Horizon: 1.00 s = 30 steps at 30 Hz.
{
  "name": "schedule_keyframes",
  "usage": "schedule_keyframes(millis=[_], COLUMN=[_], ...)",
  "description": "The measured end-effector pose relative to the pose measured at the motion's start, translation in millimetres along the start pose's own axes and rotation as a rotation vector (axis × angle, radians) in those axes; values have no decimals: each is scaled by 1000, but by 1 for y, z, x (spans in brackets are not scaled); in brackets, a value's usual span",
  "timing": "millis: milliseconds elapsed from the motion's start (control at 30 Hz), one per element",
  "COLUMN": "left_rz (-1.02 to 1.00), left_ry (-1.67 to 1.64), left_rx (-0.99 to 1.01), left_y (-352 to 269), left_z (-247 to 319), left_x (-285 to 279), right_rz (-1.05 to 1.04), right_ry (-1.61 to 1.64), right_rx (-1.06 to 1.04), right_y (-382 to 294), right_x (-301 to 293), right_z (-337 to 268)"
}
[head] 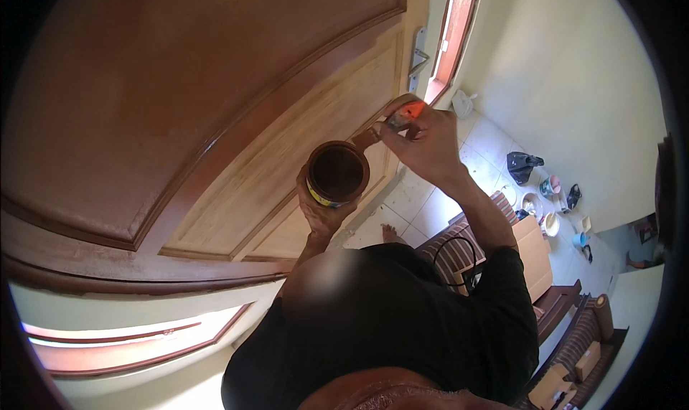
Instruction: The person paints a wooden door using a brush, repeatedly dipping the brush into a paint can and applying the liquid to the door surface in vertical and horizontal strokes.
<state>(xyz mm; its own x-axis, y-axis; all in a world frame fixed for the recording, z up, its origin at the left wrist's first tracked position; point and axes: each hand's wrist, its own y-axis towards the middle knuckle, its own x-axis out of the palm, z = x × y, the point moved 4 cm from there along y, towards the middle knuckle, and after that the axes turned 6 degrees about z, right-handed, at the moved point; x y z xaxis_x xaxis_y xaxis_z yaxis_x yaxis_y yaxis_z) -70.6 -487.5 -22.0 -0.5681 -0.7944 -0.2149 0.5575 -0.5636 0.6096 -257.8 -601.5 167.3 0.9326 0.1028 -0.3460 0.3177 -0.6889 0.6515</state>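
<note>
My left hand (323, 211) holds an open can (338, 172) from below and the side; its inside is dark brown and its outer wall bears a coloured label. In my right hand (425, 135) is a paintbrush with an orange handle (413, 110), pinched at its metal band. The brown-coated bristles (366, 139) are at the can's upper right rim. Behind both hands stands a panelled wooden door (161, 87). Its large upper panel and curved rail are reddish brown, while the lower panel (242, 189) shows pale wood. A metal lever handle (419, 60) is on the door's edge.
Tubs, buckets (550, 224) and a black plastic bag (519, 167) stand on the tiled floor (414, 200) at right. Striped seating (457, 243) with a cardboard sheet (533, 259) is close by my right arm. Another person's leg (640, 262) shows at far right.
</note>
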Motion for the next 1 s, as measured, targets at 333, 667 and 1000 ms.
schedule_keyframes(millis=[333,667,1000], left_rz=[4,-23,-15], left_ry=[-163,-150,-54], left_rx=[-53,-104,-35], left_y=[12,12,13], left_z=[6,-5,-5], left_x=[10,12,15], right_rz=[-415,-115,-74], right_ry=[-23,135,57], right_rx=[-284,89,-137], right_y=[-28,-6,6], right_x=[15,5,-20], right_z=[-22,1,5])
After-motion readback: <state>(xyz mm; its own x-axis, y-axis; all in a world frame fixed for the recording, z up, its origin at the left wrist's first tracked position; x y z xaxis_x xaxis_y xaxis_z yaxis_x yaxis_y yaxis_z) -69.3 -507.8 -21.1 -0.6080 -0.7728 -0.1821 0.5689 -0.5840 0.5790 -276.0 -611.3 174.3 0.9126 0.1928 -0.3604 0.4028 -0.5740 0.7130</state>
